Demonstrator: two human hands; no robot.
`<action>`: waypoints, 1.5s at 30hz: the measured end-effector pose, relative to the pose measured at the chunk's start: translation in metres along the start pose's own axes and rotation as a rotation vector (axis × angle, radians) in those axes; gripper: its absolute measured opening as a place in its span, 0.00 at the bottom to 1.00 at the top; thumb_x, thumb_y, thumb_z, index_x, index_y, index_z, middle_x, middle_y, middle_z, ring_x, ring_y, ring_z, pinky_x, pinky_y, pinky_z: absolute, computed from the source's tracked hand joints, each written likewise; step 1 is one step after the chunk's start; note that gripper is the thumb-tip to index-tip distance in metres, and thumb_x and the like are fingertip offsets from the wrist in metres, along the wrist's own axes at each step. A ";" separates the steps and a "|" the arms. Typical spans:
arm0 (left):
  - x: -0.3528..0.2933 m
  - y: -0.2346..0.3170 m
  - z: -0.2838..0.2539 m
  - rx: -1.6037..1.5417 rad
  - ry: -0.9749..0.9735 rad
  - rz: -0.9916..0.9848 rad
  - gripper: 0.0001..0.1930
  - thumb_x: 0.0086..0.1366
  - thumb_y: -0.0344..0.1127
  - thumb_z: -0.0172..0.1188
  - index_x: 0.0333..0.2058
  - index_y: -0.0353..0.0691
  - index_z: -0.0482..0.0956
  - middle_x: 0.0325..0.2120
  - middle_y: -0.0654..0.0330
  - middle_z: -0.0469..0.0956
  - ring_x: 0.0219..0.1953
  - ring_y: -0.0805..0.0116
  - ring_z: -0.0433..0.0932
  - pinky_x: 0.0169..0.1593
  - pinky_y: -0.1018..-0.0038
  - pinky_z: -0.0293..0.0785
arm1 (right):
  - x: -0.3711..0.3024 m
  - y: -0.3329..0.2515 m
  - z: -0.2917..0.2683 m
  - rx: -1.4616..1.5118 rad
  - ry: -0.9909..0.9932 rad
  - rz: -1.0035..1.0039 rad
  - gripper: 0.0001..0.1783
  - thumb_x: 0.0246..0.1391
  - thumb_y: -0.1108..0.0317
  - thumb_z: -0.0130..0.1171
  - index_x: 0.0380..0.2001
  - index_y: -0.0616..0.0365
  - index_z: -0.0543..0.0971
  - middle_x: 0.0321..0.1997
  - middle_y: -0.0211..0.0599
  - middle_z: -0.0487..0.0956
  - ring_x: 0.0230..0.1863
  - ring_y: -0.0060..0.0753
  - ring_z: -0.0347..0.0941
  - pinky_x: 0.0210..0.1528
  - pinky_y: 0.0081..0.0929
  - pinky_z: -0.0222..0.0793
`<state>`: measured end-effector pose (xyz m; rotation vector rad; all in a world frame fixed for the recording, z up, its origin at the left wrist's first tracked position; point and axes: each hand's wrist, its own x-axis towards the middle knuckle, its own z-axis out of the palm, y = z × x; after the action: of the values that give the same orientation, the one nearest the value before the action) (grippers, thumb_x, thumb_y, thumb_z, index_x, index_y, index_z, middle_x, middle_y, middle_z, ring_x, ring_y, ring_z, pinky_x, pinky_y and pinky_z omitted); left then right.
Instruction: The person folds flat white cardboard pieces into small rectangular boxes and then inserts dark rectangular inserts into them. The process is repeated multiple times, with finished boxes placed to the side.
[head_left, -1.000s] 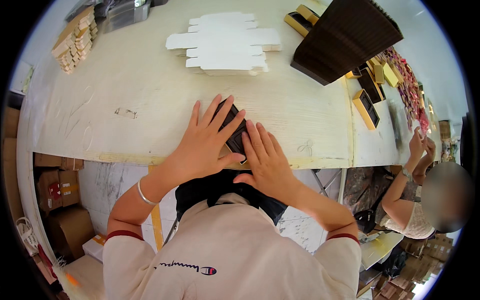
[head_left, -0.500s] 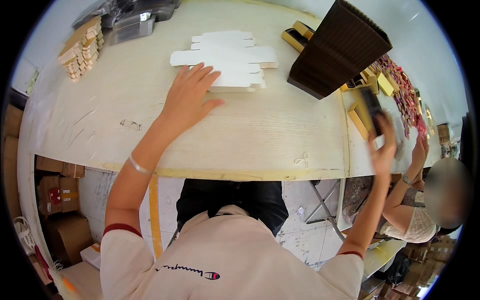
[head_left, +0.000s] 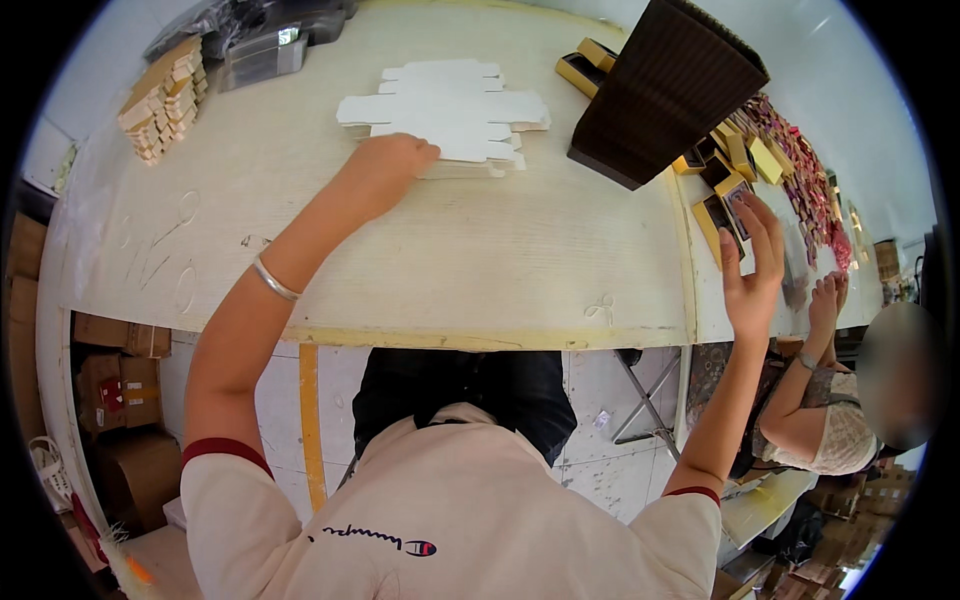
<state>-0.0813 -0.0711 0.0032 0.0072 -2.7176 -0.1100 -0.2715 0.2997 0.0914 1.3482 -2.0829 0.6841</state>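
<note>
My view looks down from the head camera onto a pale wood-grained tabletop point(head_left: 480, 270) that fills the upper half of the frame. The task's things lie in two places: a stack of flat white box blanks point(head_left: 440, 105), edged with tabs, at upper centre, and an open gold box point(head_left: 706, 237) with a dark inside, at centre right.

I see the left hand point(head_left: 385, 172) at the near edge of the white stack, its fingers curled together; I cannot tell whether they pinch a blank. A silver bracelet point(head_left: 274, 279) circles that wrist. The right hand point(head_left: 757, 283) is at the gold box, thumb and fingers apart; whether they touch it, I cannot tell.

A tall, dark brown ribbed block point(head_left: 670, 95) stands at upper right, more gold boxes point(head_left: 739, 155) beside it. Beyond them spreads a heap of small reddish pieces point(head_left: 800, 175). At upper left sit a tan cardboard stack point(head_left: 165, 98) and clear plastic containers point(head_left: 263, 62). A thin white string loop point(head_left: 600, 307) lies near the table's front edge. At far right, a co-worker's hands point(head_left: 824, 300) are close together.
</note>
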 end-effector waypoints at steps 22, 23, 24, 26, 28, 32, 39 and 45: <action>-0.105 0.134 -0.029 -0.627 0.023 -0.282 0.06 0.54 0.24 0.61 0.33 0.39 0.78 0.23 0.58 0.79 0.23 0.61 0.76 0.28 0.72 0.73 | -0.104 -0.150 0.100 0.476 -0.240 -0.144 0.19 0.38 0.76 0.59 0.39 0.59 0.75 0.37 0.40 0.75 0.36 0.42 0.71 0.39 0.35 0.69; -0.101 0.135 -0.025 -0.683 0.015 -0.415 0.07 0.55 0.23 0.61 0.34 0.39 0.77 0.23 0.58 0.78 0.21 0.62 0.75 0.26 0.73 0.72 | -0.099 -0.152 0.106 0.479 -0.267 -0.059 0.19 0.37 0.78 0.58 0.38 0.59 0.75 0.36 0.40 0.74 0.35 0.41 0.70 0.38 0.35 0.68; -0.099 0.131 -0.020 -0.716 -0.004 -0.448 0.09 0.55 0.24 0.62 0.36 0.39 0.77 0.25 0.57 0.77 0.22 0.61 0.73 0.26 0.72 0.70 | -0.092 -0.155 0.110 0.536 -0.204 0.014 0.17 0.38 0.81 0.57 0.37 0.58 0.74 0.39 0.42 0.74 0.34 0.42 0.69 0.38 0.36 0.68; -0.094 0.129 -0.008 -0.438 -0.012 -0.354 0.08 0.56 0.27 0.61 0.36 0.41 0.77 0.31 0.58 0.76 0.30 0.61 0.75 0.33 0.71 0.71 | -0.087 -0.154 0.118 0.469 -0.274 0.013 0.18 0.37 0.81 0.57 0.37 0.58 0.75 0.42 0.44 0.73 0.37 0.43 0.69 0.40 0.36 0.68; -0.094 0.129 -0.006 -0.183 0.046 -0.241 0.08 0.55 0.30 0.61 0.36 0.42 0.77 0.35 0.59 0.75 0.36 0.61 0.75 0.38 0.70 0.71 | -0.086 -0.154 0.121 0.385 -0.276 -0.083 0.17 0.41 0.78 0.59 0.39 0.59 0.75 0.47 0.47 0.72 0.44 0.44 0.69 0.44 0.36 0.67; -0.106 0.136 -0.016 -0.204 0.066 -0.116 0.11 0.51 0.33 0.65 0.35 0.41 0.78 0.35 0.62 0.73 0.41 0.61 0.72 0.44 0.68 0.68 | -0.085 -0.155 0.108 0.358 -0.289 -0.252 0.18 0.45 0.70 0.62 0.41 0.63 0.75 0.48 0.44 0.72 0.47 0.42 0.69 0.47 0.35 0.66; -0.123 0.141 -0.017 -0.307 0.027 -0.139 0.12 0.49 0.33 0.67 0.34 0.41 0.80 0.31 0.63 0.72 0.34 0.63 0.71 0.36 0.69 0.69 | -0.086 -0.161 0.107 0.415 -0.397 -0.267 0.14 0.46 0.71 0.60 0.37 0.64 0.74 0.38 0.40 0.71 0.41 0.40 0.69 0.41 0.33 0.66; -0.100 0.116 -0.008 -0.361 -0.168 -0.293 0.12 0.53 0.32 0.64 0.38 0.44 0.81 0.30 0.61 0.73 0.31 0.61 0.71 0.32 0.67 0.67 | -0.053 -0.163 0.120 0.487 -0.639 -0.017 0.07 0.49 0.75 0.57 0.33 0.62 0.72 0.28 0.42 0.74 0.33 0.46 0.71 0.34 0.37 0.68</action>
<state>0.0148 0.0464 -0.0214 0.3023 -2.8031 -0.7130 -0.1243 0.1928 -0.0118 2.0674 -2.4779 0.8751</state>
